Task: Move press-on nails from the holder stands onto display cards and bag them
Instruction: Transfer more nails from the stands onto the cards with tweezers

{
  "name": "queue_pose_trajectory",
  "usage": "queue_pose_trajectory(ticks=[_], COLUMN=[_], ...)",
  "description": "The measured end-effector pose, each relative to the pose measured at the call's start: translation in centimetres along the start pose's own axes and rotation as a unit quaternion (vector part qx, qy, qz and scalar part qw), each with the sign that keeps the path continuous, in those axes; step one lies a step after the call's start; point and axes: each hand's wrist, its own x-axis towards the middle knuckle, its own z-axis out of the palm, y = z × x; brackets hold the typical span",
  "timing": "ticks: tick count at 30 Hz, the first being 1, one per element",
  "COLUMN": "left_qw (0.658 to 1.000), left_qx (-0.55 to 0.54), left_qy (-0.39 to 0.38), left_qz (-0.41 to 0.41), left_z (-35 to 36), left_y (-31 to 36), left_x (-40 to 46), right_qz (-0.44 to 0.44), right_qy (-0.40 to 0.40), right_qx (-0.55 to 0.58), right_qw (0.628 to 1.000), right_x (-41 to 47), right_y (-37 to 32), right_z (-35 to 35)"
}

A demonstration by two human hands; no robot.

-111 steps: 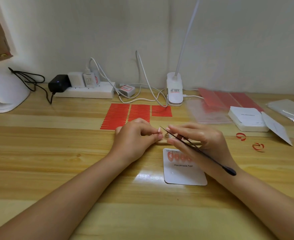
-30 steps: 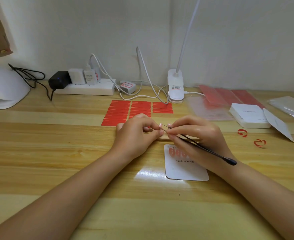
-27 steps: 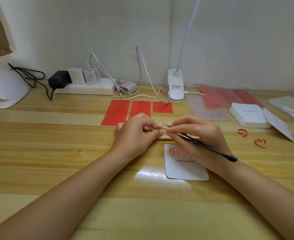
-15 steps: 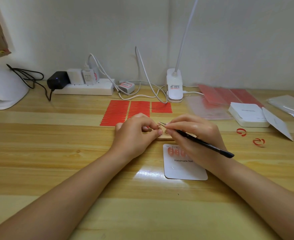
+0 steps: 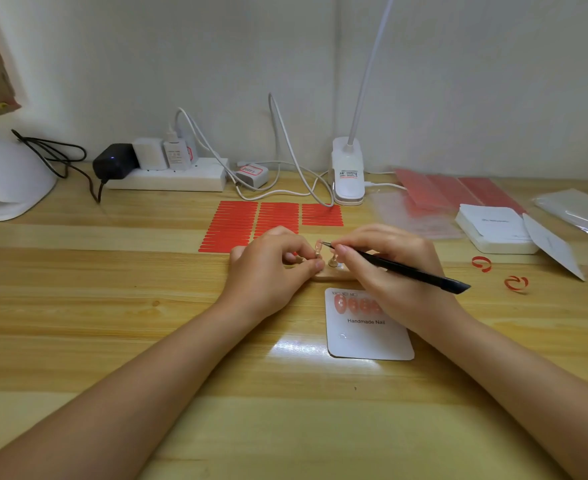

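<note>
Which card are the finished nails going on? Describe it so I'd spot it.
Start at the white clip lamp by the wall and come toward the person, past both hands. The display card lies flat, alone, printed "Handmade Nail", with pink nails on it, unlike the stacked cards farther right.

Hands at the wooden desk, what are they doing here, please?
A person is taking press-on nails off a small wooden holder stand. The left hand pinches one peg, and the right hand holds black tweezers with the tip at the nail. A white display card lying nearer already carries several pink nails.
</note>
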Motion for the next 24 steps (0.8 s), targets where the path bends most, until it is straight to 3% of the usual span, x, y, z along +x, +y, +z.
queue_pose_trajectory(ticks=[9, 13, 17, 24], left_qw=[1.000, 1.000, 1.000, 1.000], left_qx=[0.002, -0.001, 0.001, 0.004], left_qy=[0.002, 0.005, 0.004, 0.000], left_qz=[0.004, 0.000, -0.002, 0.001], left_z=[0.0, 0.1, 0.1, 0.2], left_y=[0.0, -0.1, -0.3, -0.4], left_x=[-0.1, 0.0, 0.0, 0.0], right_qz=[0.102, 0.133, 0.074, -0.062], right_qy=[-0.031, 0.001, 0.040, -0.017], right_qx=[0.060, 0.138, 0.103, -0.077], right_qw=[0.992, 0.981, 0.991, 0.995], right_x=[0.1, 0.2, 0.7, 1.2], right_y=[-0.3, -0.7, -1.1, -1.2], right_z=[-0.5, -1.0, -1.7, -2.3])
